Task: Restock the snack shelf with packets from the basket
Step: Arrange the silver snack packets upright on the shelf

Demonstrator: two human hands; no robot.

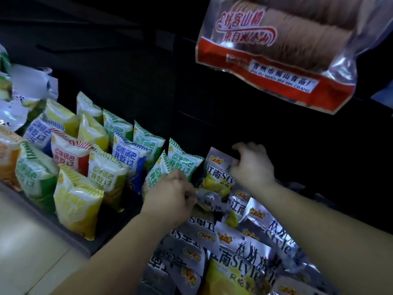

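Observation:
On the low dark shelf [70, 235], a silver and yellow snack packet [219, 173] stands upright at the back. My right hand [253, 165] pinches its top right corner. My left hand [170, 199] is curled just left of it, its fingers gripping the edge of a crumpled silver packet [209, 200] lying below. Several more silver packets [236, 250] are piled in front, between my forearms. The basket is out of view.
Rows of green, yellow, blue and red puffed snack bags [106, 173] fill the shelf to the left. A big clear bag of round biscuits [282, 50] with a red band hangs overhead at the upper right. Pale floor [25, 252] lies at the lower left.

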